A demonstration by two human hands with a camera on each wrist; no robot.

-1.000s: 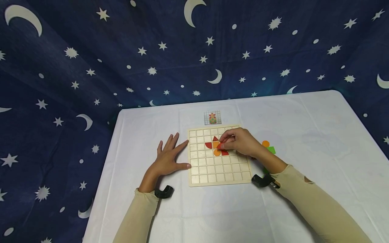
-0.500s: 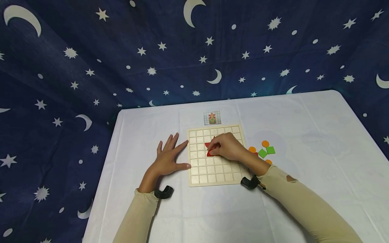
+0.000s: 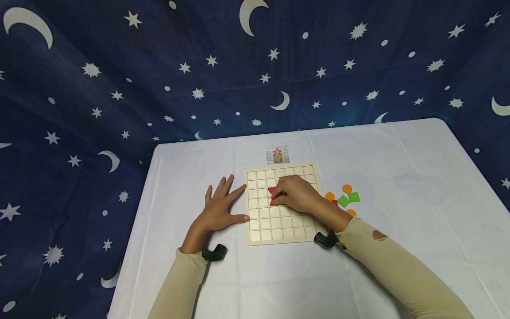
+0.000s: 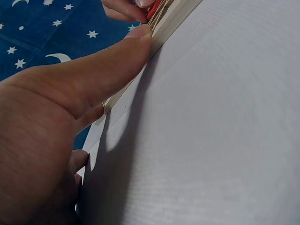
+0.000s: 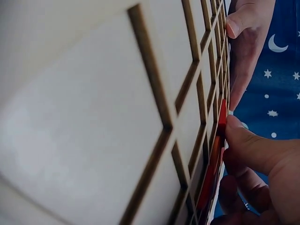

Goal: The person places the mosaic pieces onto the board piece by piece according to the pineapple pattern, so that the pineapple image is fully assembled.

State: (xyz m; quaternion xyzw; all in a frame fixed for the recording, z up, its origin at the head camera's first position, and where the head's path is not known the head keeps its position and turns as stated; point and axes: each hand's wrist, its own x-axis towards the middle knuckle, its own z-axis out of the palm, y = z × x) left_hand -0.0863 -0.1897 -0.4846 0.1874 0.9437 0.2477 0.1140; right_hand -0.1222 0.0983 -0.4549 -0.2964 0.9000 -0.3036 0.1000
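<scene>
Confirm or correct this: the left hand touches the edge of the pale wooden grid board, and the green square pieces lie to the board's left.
Wrong side: the head view shows the green square pieces right of the pale wooden grid board. The left hand does touch the edge.

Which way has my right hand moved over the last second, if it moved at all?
Yes: in the head view, your right hand has moved leftward and slightly nearer you across the gridded board, which has stayed put.
</scene>
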